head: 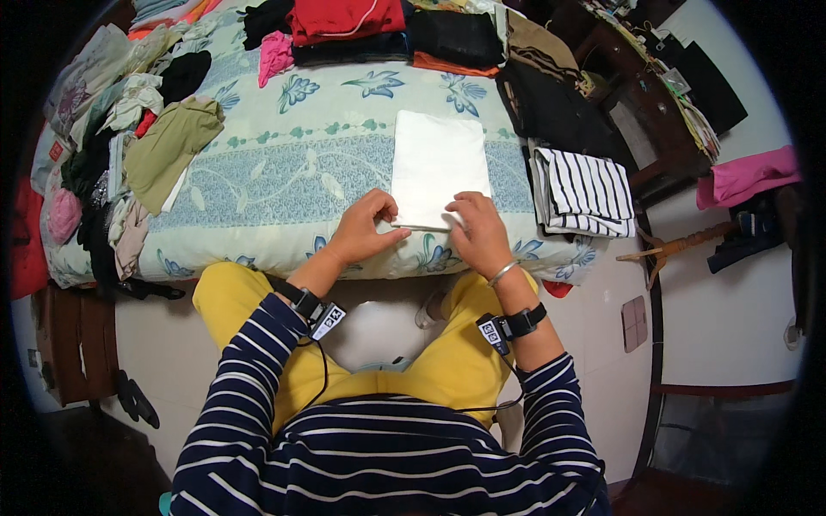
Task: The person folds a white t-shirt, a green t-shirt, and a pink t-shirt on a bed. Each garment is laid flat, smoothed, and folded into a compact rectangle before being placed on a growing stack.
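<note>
A white folded cloth garment (440,164) lies flat as a narrow rectangle on the floral bedspread (277,161), near the bed's front edge. At its lower left corner is my left hand (364,227), thumb and fingers apart around the corner; whether they pinch the cloth is unclear. My right hand (479,229) rests at the lower right corner with curled fingers touching the cloth; its grip cannot be told. To the right, a black-and-white striped folded garment (584,192) lies on a small stack.
Loose clothes, including an olive green garment (171,151), are heaped at the left. Along the back stand folded piles with a red garment (348,19) on top. Black folded trousers (555,113) lie at the right. A wooden stand (684,244) is beyond the bed.
</note>
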Motion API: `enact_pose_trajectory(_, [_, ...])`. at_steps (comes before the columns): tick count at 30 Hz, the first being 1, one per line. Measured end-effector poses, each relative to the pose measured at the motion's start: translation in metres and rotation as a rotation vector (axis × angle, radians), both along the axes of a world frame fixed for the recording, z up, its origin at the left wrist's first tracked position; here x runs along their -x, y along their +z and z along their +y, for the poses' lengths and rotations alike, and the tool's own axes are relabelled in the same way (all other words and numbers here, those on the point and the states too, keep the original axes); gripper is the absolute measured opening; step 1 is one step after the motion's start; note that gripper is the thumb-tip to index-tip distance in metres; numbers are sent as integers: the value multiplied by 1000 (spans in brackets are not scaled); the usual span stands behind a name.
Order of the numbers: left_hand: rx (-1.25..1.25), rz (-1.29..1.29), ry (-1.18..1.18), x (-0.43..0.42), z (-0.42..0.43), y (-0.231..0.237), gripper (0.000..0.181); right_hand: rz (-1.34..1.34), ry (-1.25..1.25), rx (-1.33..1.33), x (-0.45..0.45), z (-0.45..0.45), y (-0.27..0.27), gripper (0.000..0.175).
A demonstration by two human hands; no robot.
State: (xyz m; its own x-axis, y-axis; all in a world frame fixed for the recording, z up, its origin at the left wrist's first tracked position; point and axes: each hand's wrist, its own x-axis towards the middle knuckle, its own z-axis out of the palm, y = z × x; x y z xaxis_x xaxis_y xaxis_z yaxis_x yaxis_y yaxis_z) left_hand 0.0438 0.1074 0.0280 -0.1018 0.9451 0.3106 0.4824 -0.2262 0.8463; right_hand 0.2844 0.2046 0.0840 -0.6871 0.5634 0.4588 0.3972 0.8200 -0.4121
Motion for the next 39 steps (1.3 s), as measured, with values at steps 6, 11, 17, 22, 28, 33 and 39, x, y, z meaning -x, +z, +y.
enact_pose_trajectory(6, [208,-307,479,-10,32,4,32,-56,-42,104,33,23,8,16])
enact_pose_trajectory(11, [519,-434,91,-12,51,9,31,-493,38,71,90,69,-11,66])
enact_pose_trajectory(17, [690,-551,23,-6,52,16,32,-601,-155,-87,99,142,-20,77])
enact_pose_trajectory(22, [708,-500,3,-6,53,20,34,-503,-296,-13,87,181,-24,79])
enact_pose_trajectory(28, [690,-667,-24,-3,50,20,36,6,-368,180,46,155,-40,91])
enact_pose_trajectory(33, [645,-656,-33,-4,52,16,36,343,-275,980,6,131,-25,65])
enact_pose_trajectory(39, [564,-727,-3,-10,41,12,35,358,-5,1555,12,117,0,52])
